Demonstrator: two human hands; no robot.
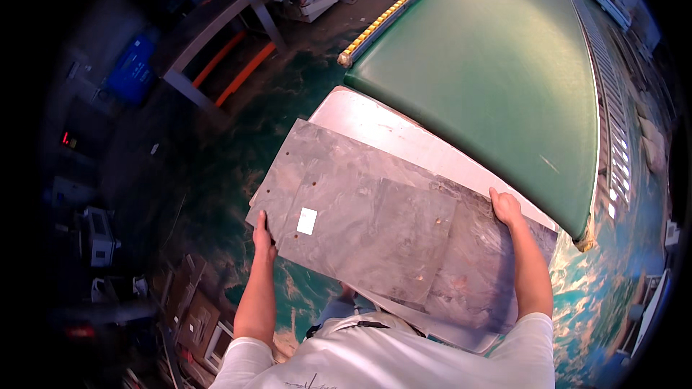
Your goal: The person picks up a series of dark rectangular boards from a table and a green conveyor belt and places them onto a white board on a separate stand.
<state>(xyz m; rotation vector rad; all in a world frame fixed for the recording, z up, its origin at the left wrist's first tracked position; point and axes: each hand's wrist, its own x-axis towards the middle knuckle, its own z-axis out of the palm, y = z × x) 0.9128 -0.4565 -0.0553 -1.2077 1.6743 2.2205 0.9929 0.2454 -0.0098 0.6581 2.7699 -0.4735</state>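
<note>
In front of me lies a grey marbled panel [346, 202] with several small drilled holes and a white paper label [307, 221] near its left end. More boards of the same finish [472, 266] show at the right end; how many are stacked cannot be told. My left hand [264, 239] is closed around the near left corner, thumb on top and fingers mostly hidden beneath. Across at the far right edge, my right hand [507, 207] grips the boards, with part of its fingers hidden. Under them a pale, flat board or tabletop [389, 128] sticks out on the far side.
A green conveyor belt [490, 79] with a yellow-edged side rail [404, 6] stands just beyond the pale surface. At the far left are a workbench with orange bars [245, 75] and a blue bin [132, 68]. Loose boards [198, 317] lean at the lower left; the green floor is dusty.
</note>
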